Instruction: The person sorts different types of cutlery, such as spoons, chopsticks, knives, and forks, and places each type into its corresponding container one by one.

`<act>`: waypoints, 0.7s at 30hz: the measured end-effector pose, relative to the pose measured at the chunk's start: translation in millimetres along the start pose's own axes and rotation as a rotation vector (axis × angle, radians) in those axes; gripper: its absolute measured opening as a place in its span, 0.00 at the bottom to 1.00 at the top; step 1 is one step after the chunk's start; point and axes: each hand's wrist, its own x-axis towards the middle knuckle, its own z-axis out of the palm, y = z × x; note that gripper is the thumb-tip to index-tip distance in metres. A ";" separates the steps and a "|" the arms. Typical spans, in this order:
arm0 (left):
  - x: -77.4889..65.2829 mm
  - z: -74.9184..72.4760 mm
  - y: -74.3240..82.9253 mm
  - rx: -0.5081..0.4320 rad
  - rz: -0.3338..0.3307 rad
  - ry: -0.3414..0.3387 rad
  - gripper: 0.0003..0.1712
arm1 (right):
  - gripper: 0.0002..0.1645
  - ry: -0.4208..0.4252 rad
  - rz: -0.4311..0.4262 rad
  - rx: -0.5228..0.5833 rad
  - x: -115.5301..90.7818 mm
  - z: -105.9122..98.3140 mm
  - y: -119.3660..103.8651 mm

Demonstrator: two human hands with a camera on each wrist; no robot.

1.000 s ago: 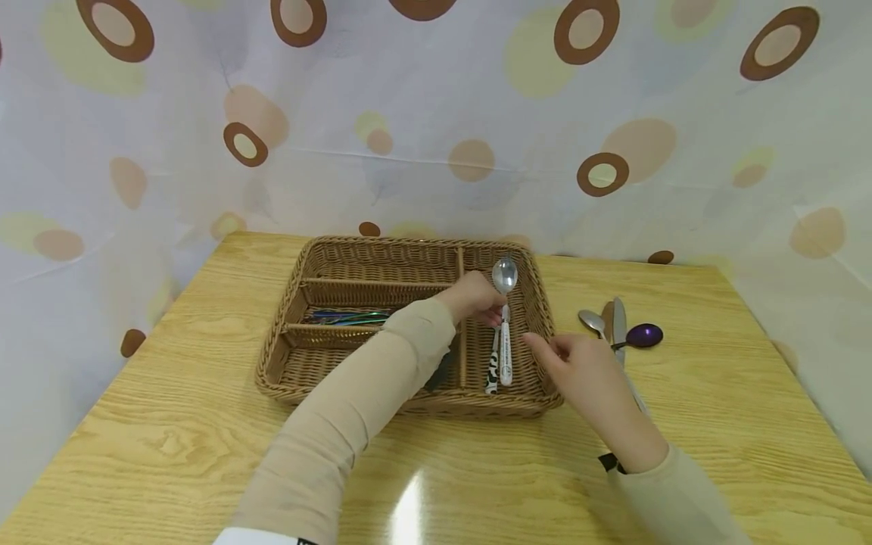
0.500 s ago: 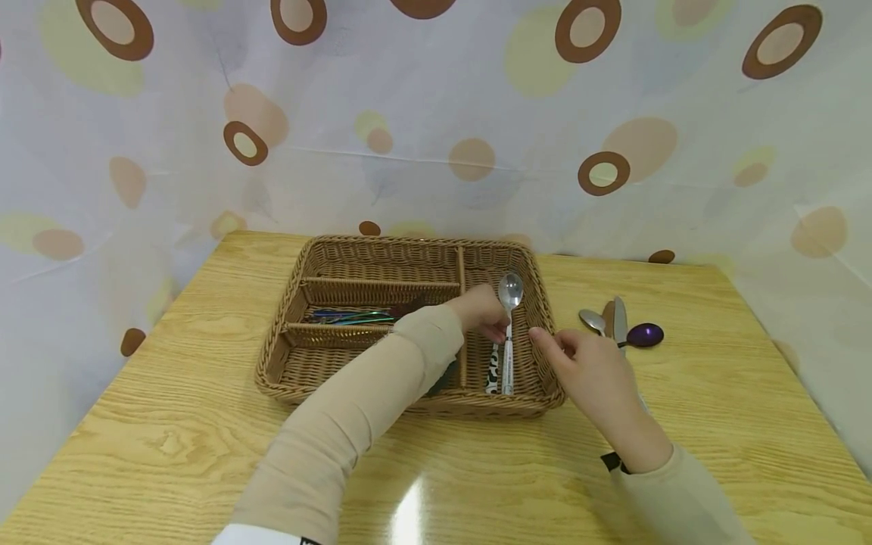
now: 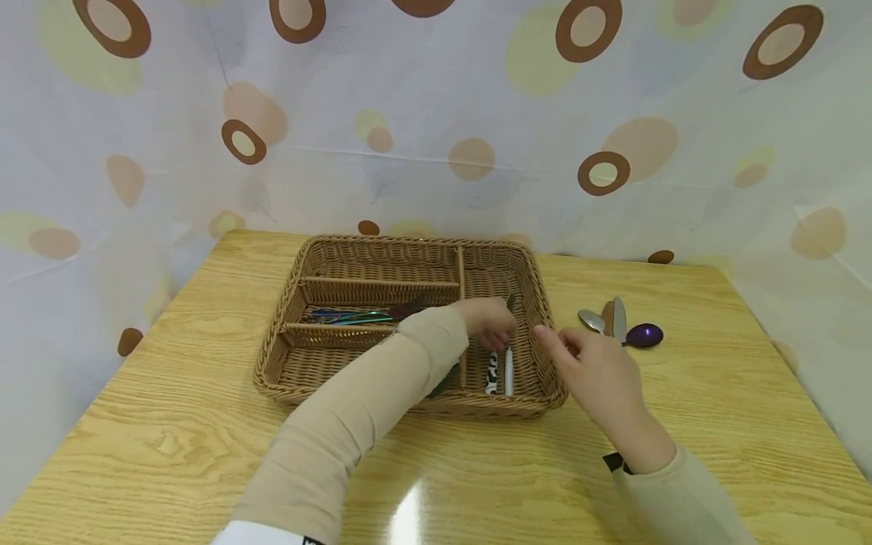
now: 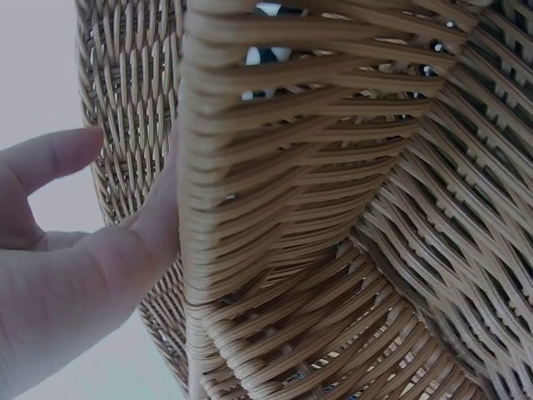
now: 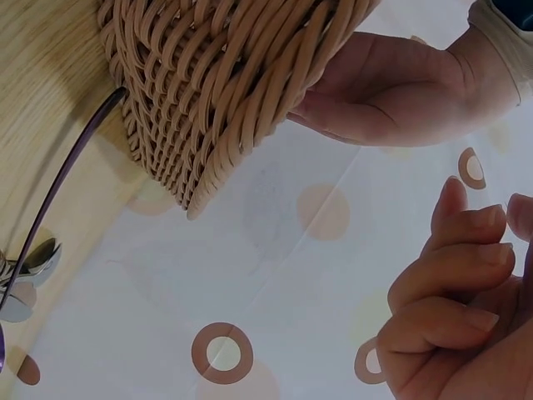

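Observation:
In the head view my left hand (image 3: 489,322) is inside the right compartment of the wicker cutlery tray (image 3: 381,241). Below its fingers lie the white handle of a spoon (image 3: 509,371) and a black-and-white patterned handle (image 3: 492,375). The spoon's bowl is mostly hidden by the hand. The left wrist view shows the thumb and a finger (image 4: 54,158) apart, partly behind a wicker wall. My right hand (image 3: 602,378), fingers loosely curled and holding nothing, is by the tray's right rim; its curled fingers (image 5: 454,275) show in the right wrist view.
Right of the tray on the wooden table (image 3: 736,424) lie a purple spoon (image 3: 643,334), a silver spoon (image 3: 591,321) and a knife (image 3: 619,318). Blue-green cutlery (image 3: 350,316) fills the tray's middle left compartment. A patterned cloth (image 3: 422,106) hangs behind.
My left hand has moved down and slightly right within the compartment. The white-handled spoon came nearer with it, and its bowl has dropped from view. The right hand has barely moved.

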 end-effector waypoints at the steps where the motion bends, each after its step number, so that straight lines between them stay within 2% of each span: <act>1: -0.7 0.0 0.3 0.003 0.002 -0.017 0.25 | 0.33 0.004 -0.003 0.000 0.0 -0.1 0.4; 5: -3.5 2.0 1.6 0.068 0.012 -0.058 0.28 | 0.33 0.021 -0.015 -0.005 0.4 -1.1 2.7; 9: -6.1 5.4 3.6 0.107 0.003 -0.089 0.29 | 0.34 0.015 0.016 0.014 1.7 -8.5 8.1; 12: -8.9 4.1 4.7 0.063 0.013 -0.091 0.30 | 0.35 0.023 0.061 0.039 5.6 -21.9 17.7; 14: -10.0 0.2 4.4 0.005 0.030 -0.054 0.30 | 0.35 0.030 0.088 0.045 10.5 -32.5 26.9; 17: -10.8 -7.5 2.8 -0.090 0.067 0.038 0.27 | 0.34 -0.010 0.129 0.032 20.2 -43.1 46.4; 21: -13.5 -16.0 -0.4 -0.175 0.090 0.158 0.24 | 0.29 -0.202 0.159 0.004 29.2 -37.7 73.6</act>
